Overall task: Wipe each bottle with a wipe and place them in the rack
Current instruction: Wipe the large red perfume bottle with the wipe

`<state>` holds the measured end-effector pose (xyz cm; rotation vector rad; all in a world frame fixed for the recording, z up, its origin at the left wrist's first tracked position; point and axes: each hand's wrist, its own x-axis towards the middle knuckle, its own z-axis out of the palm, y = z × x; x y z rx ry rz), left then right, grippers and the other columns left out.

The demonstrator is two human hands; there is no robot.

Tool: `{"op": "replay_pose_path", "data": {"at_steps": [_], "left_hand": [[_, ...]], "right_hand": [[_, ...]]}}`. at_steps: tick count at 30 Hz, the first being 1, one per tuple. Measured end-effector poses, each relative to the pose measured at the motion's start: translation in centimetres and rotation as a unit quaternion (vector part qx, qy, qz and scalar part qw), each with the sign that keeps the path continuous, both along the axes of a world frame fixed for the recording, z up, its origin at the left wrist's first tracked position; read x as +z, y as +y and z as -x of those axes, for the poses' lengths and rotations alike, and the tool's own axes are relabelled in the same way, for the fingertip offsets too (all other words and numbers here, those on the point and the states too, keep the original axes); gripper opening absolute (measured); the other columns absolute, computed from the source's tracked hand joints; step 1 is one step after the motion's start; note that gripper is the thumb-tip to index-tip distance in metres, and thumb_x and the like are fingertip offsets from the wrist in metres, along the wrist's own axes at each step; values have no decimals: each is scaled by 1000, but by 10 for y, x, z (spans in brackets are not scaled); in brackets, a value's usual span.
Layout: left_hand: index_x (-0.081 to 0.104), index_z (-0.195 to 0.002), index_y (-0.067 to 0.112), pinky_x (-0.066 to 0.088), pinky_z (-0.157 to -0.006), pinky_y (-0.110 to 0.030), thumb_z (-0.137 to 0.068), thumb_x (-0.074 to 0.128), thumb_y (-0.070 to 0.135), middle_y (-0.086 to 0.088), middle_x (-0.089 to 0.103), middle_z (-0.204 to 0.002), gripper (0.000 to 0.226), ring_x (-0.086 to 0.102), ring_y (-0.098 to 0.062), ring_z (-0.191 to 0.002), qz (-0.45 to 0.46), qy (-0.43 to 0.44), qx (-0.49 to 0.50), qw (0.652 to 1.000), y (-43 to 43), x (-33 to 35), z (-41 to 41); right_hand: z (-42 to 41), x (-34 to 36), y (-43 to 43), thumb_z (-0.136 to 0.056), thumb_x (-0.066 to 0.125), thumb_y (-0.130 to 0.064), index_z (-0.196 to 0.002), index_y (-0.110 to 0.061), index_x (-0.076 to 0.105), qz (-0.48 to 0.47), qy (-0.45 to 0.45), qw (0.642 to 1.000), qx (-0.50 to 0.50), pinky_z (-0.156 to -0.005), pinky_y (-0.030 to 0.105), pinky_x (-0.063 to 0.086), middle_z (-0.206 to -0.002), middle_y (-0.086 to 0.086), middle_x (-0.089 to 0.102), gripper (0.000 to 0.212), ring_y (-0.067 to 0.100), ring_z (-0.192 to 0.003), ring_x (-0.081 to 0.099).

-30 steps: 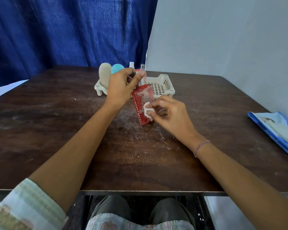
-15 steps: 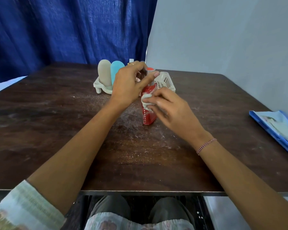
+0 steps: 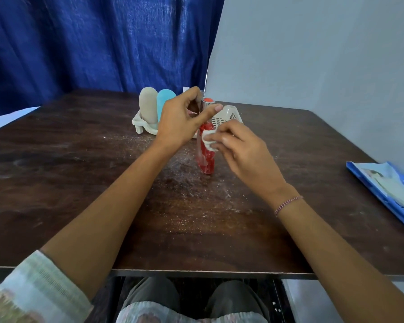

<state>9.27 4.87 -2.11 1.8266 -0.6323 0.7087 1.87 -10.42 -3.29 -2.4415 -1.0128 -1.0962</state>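
Note:
A red bottle (image 3: 206,159) with a silver neck and orange cap stands upright on the dark wooden table (image 3: 103,183). My left hand (image 3: 182,120) pinches its neck from the left, thumb stretched across the front. My right hand (image 3: 238,148) holds a small white wipe (image 3: 208,139) against the bottle's upper body. Just behind stands the cream plastic rack (image 3: 229,115), with a beige bottle (image 3: 148,106) and a light blue bottle (image 3: 165,101) upright in its left end. My hands hide the rack's middle.
A blue wipe packet (image 3: 387,185) lies at the table's right edge. A blue curtain hangs behind the table on the left and a grey wall runs along the right. Crumbs and dust speckle the tabletop around the bottle.
The red bottle has turned from tilted with its broad face toward me to upright with its narrow side showing. My right hand with the wipe has risen from the bottle's lower part to its upper part.

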Motion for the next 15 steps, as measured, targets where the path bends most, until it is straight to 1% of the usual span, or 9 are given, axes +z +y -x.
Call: {"op": "replay_pose_path", "data": {"at_steps": [2, 3, 5, 7, 8, 10, 11, 13, 15], "left_hand": [[49, -74, 2, 50, -65, -42, -75, 64, 52, -16, 54, -66, 52, 51, -27, -64, 0, 1, -17, 1000, -1, 1, 1], [49, -74, 1, 48, -66, -41, -75, 63, 51, -13, 50, -65, 52, 46, -22, -62, 0, 3, -25, 1000, -1, 2, 2], [48, -73, 2, 47, -67, -42, -76, 63, 46, -8, 46, -65, 47, 41, -13, -62, 1, 6, -34, 999, -1, 3, 2], [49, -74, 1, 48, -66, -43, -79, 67, 40, -9, 48, -65, 44, 43, -13, -62, -3, 8, -31, 999, -1, 3, 2], [50, -75, 1, 49, -66, -42, -80, 69, 38, -13, 50, -66, 43, 45, -18, -63, -4, 10, -29, 1000, -1, 3, 2], [50, -76, 0, 51, -67, -42, -80, 71, 37, -20, 57, -72, 43, 54, -30, -67, -2, 15, -27, 1000, -2, 2, 2], [50, -76, 0, 52, -67, -43, -79, 71, 38, -21, 60, -74, 43, 57, -33, -70, 0, 19, -28, 999, -2, 2, 1], [49, -75, 2, 53, -68, -45, -78, 71, 40, -20, 64, -79, 45, 60, -34, -75, 0, 30, -29, 999, -3, 2, 0], [50, -76, 1, 53, -70, -44, -78, 71, 42, -19, 65, -81, 46, 60, -33, -77, -4, 33, -26, 999, -3, 3, 0]], "right_hand": [[-2, 4, 6, -89, 51, -8, -105, 0, 64, -32, 0, 999, -17, -85, 30, 50, -102, 14, 57, 22, 22, -94, 56], [-3, 7, 8, -89, 50, -6, -106, 1, 64, -55, 7, 998, -23, -88, 31, 49, -103, 14, 57, 22, 22, -98, 56], [-5, 11, 11, -89, 51, -2, -104, 3, 64, -70, 21, 997, -24, -89, 33, 50, -103, 14, 57, 21, 24, -98, 58], [-6, 13, 10, -89, 51, -1, -103, 3, 65, -50, 19, 998, -21, -86, 33, 51, -101, 15, 58, 20, 24, -94, 59], [-6, 12, 7, -89, 52, -2, -103, 3, 66, -37, 16, 999, -15, -85, 31, 50, -99, 15, 58, 20, 24, -92, 58], [-3, 9, -3, -90, 52, -8, -104, 2, 65, -6, 11, 1000, 4, -83, 25, 47, -99, 14, 58, 21, 21, -92, 55], [-1, 5, -9, -90, 51, -11, -105, 1, 64, 21, 9, 1000, 12, -81, 25, 47, -99, 14, 58, 23, 21, -92, 55], [0, -4, -18, -86, 56, -11, -101, 1, 65, 104, 5, 994, 13, -80, 30, 52, -100, 14, 60, 21, 23, -92, 56], [1, -14, -20, -77, 67, -3, -98, 1, 65, 187, 15, 982, 7, -75, 37, 56, -103, 14, 62, 22, 27, -90, 59]]}}
